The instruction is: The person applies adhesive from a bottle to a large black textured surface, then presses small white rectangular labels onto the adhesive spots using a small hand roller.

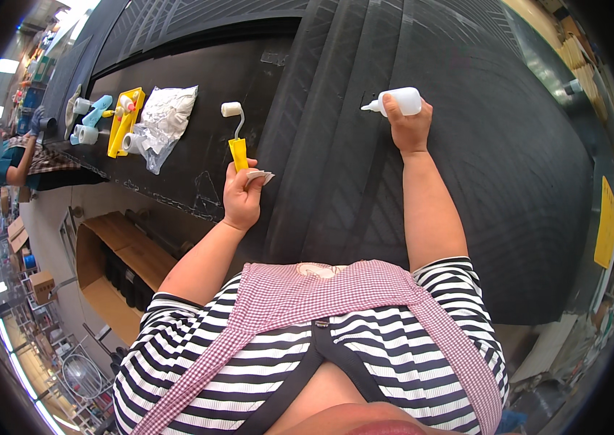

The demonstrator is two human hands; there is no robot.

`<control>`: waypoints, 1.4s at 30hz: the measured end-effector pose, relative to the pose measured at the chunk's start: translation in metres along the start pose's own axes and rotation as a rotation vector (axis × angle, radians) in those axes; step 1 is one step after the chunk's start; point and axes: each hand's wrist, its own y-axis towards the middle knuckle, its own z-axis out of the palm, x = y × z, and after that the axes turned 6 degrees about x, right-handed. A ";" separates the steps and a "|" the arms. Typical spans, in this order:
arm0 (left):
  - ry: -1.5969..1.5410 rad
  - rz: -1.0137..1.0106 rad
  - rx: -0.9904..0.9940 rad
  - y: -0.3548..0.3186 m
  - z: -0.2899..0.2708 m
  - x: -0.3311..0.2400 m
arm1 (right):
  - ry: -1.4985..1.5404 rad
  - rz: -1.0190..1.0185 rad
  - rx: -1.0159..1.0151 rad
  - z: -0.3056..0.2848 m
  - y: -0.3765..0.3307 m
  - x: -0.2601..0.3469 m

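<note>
My left hand is closed round the yellow handle of a small paint roller. Its white roller head points away from me, above the black surface. A folded whitish piece of cloth or paper is pinched in the same hand. Farther right, my right hand grips a white squeeze bottle, tilted on its side with the nozzle pointing left. The nozzle tip is close over the black sheet; whether it touches I cannot tell. A small dark mark shows beside the tip.
At the left of the table lie a clear bag of white material, a yellow tray, white rolls and a light-blue item. An open cardboard box stands below the table edge. Another person is at the far left.
</note>
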 end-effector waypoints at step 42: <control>-0.009 -0.001 -0.001 -0.001 0.000 0.001 | -0.206 -0.038 -0.083 0.004 0.004 -0.012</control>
